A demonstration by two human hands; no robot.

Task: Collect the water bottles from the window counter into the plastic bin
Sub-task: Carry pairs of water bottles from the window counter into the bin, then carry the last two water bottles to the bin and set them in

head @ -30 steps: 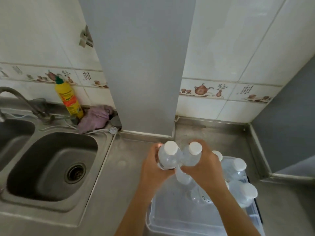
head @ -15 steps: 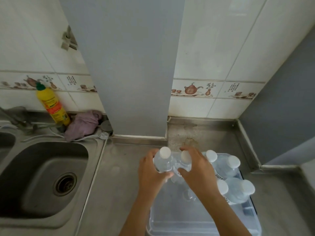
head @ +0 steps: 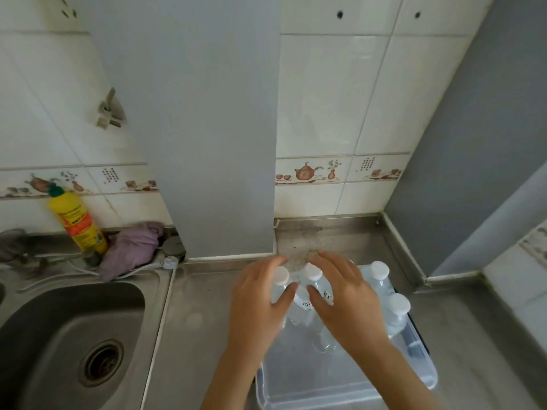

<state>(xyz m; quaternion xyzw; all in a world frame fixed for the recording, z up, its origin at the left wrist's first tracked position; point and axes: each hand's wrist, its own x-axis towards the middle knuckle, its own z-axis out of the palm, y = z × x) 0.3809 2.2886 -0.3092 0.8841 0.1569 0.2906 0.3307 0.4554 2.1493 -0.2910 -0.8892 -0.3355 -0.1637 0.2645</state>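
A clear plastic bin (head: 331, 390) sits on the steel counter at the lower middle. Two white-capped water bottles stand at its far left end: one (head: 280, 276) under my left hand (head: 259, 309), the other (head: 311, 273) under my right hand (head: 347, 303). On both hands the fingers are straightened and spread, and each thumb lies loosely against the front of its bottle. Two more capped bottles (head: 379, 270) (head: 399, 304) stand along the bin's right side. My forearms hide part of the bin's inside.
A steel sink (head: 74, 335) lies to the left, with a yellow detergent bottle (head: 78, 221) and a purple cloth (head: 133, 250) behind it. A grey pillar (head: 207, 128) rises from the counter just behind the bin. A grey wall (head: 473, 173) closes the right side.
Both hands have lowered their bottles into the bin's far left end, and the curled grip has loosened into spread fingers. The view has tilted up the wall.
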